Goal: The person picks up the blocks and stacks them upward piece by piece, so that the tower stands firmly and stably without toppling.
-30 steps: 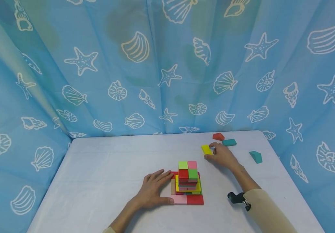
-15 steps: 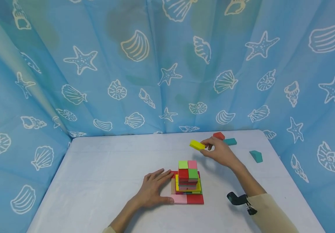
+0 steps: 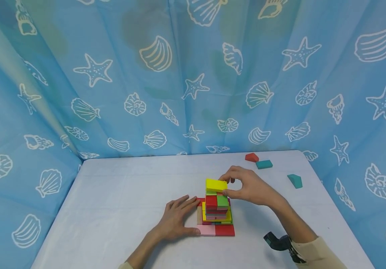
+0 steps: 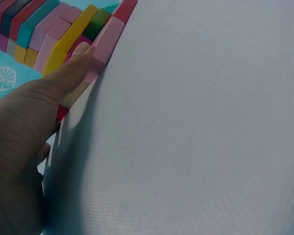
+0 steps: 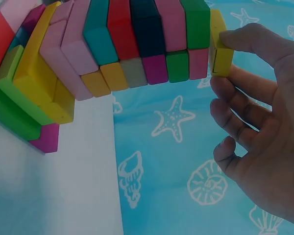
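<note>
Between thumb and fingers my right hand [image 3: 251, 188] pinches a flat yellow block [image 3: 215, 185] by its right end. That block lies across the top of a tower of coloured blocks [image 3: 211, 202]; in the right wrist view it is right against the top green block [image 5: 196, 24], though contact is unclear. Layers of pink, teal, red, yellow and green blocks make up the tower, on a wider base of flat blocks [image 3: 206, 229]. My left hand [image 3: 177, 218] rests on the table at the base's left side, fingers extended, with its thumb [image 4: 71, 68] touching the base's edge.
At the back right of the white table [image 3: 129, 194] lie a red block [image 3: 251, 157], a teal block [image 3: 264, 164] and a teal slanted block [image 3: 295, 181]. A blue shell-patterned curtain [image 3: 193, 112] hangs behind and at the sides.
My right hand has picked up the yellow block from the table at the back and carried it leftward and nearer, onto the tower's top. My left hand has stayed in place.
</note>
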A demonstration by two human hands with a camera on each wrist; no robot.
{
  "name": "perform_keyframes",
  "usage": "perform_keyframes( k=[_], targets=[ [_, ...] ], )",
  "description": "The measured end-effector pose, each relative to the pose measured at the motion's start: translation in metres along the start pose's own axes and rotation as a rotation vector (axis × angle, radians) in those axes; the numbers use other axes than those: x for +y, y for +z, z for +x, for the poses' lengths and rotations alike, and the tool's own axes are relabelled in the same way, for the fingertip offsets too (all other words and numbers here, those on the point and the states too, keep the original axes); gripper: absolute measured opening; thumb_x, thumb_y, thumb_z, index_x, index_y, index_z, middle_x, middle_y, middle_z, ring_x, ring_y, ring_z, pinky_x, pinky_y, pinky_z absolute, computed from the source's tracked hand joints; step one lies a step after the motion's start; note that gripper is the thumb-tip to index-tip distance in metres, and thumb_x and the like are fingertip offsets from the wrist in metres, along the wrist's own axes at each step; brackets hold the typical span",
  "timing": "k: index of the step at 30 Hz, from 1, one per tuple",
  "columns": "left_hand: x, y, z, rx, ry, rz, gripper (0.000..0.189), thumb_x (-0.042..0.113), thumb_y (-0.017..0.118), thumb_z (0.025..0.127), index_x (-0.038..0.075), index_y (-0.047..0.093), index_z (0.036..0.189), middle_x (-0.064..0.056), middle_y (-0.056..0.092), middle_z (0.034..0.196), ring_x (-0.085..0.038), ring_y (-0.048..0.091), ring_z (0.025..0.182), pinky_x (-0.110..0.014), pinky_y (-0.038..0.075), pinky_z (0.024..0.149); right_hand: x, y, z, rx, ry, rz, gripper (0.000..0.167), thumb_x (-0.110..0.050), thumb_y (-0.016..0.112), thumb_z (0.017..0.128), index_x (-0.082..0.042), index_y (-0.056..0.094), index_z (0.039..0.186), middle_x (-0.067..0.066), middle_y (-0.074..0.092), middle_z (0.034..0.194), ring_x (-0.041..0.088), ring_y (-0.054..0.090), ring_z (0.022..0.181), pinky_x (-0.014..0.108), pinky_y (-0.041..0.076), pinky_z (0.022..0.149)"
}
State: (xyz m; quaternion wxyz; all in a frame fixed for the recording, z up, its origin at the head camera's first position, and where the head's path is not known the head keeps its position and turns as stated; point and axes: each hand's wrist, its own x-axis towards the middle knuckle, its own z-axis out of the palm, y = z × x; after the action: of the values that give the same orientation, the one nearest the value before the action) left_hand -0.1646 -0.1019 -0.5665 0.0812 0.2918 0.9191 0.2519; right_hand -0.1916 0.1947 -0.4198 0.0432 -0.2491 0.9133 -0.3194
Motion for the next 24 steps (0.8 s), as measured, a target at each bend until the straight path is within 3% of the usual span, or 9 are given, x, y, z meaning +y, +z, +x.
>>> perform_keyframes(
  k=[9,16,24],
  targets=[
    [0.0003,0.0013,-0.0005,0.001,0.003,0.005,0.098,0.073,0.068,0.077,0.034,0.031,0.159,0.01,0.032,0.163,-0.025,0.02,0.152,-0.062,0.023,0.114,0.0031,0.003,-0.0024,-0.025,-0.001,0.017,0.037,-0.033,0.082,0.082,-0.024,0.073,0.117,-0.01,0.062,0.102,0.022,0.057,0.097,0.037,0.056,0.075],
    [0.0005,0.0011,-0.0007,0.014,0.019,0.005,0.097,0.072,0.068,0.077,0.033,0.031,0.158,0.008,0.033,0.163,-0.026,0.021,0.152,-0.062,0.025,0.113,0.0014,0.0031,-0.0034,-0.023,0.006,-0.025,0.038,-0.034,0.081,0.082,-0.025,0.073,0.118,-0.011,0.061,0.103,0.013,0.055,0.096,0.031,0.054,0.075],
    [0.0002,-0.001,-0.0003,0.01,0.02,-0.004,0.096,0.073,0.067,0.078,0.033,0.032,0.158,0.008,0.032,0.163,-0.025,0.021,0.152,-0.061,0.023,0.113,0.0011,0.003,-0.0043,-0.025,0.001,-0.031,0.039,-0.036,0.081,0.082,-0.026,0.072,0.119,-0.01,0.062,0.105,0.014,0.056,0.097,0.029,0.054,0.076]
  ],
)
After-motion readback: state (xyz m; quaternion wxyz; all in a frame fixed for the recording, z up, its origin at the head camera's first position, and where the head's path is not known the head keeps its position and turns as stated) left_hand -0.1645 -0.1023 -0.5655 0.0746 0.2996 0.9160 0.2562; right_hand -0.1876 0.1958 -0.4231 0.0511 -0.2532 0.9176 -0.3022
